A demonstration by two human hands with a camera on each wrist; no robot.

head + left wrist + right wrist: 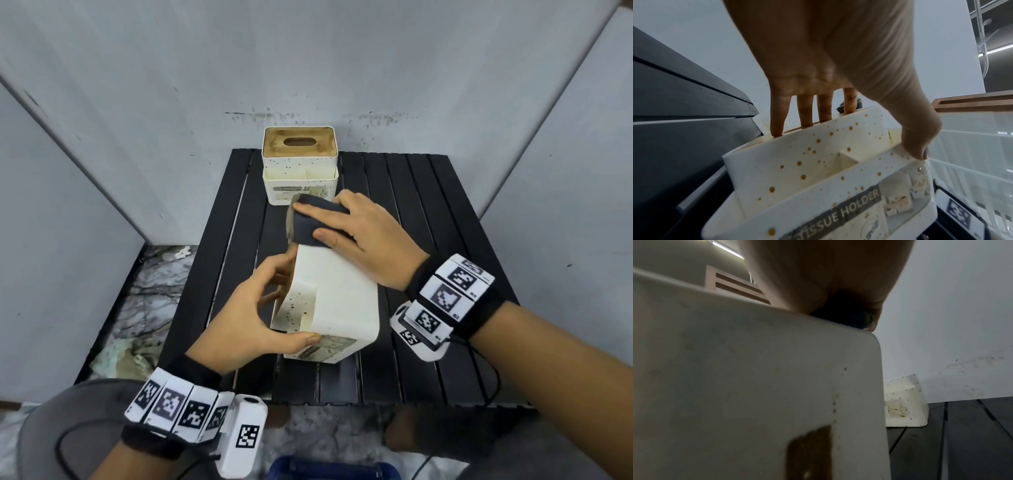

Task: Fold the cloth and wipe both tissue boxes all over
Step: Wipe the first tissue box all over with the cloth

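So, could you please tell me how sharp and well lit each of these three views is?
Head view: evenly lit and sharp, with walls bowed by the wide lens. Left wrist view: the left hand is soft and close, while the near tissue box and its label read clearly. Right wrist view: dim and blurred, the right hand and dark cloth in shadow.

Near tissue box (337, 301) – cream, brown-speckled – lies tipped over; folded dark cloth (313, 222) atop; far tissue box (300, 164) upright.
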